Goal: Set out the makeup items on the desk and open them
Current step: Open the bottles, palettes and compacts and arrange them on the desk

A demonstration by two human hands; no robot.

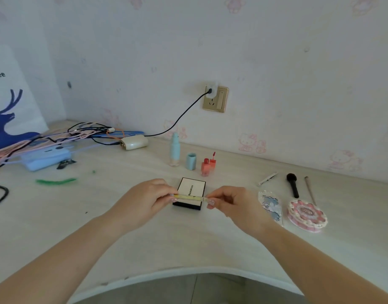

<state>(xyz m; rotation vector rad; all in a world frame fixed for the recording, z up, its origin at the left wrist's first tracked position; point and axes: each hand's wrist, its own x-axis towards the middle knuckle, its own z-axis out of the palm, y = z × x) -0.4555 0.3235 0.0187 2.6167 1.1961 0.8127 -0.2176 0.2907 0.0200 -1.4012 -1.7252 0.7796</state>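
Observation:
A thin yellow makeup pen (189,197) is held level between my left hand (144,198) and my right hand (228,201), one at each end. It hovers just above a flat white compact with black edges (191,187). Behind stand a pale blue bottle (174,150), its blue cap (191,161) and an opened red lip gloss (208,164) with its wand beside it. On the right lie a round pink palette (307,216), its clear patterned lid (271,206), a black brush (292,185), a thin stick (310,189) and a silver clip-like tool (267,178).
A tangle of cables (79,134), a white charger block (135,141) plugged into the wall socket (215,98), a blue power bank (46,159) and a white paper bag (9,95) fill the back left. A green strip (56,181) lies left of centre. The desk's front edge (188,270) curves inward.

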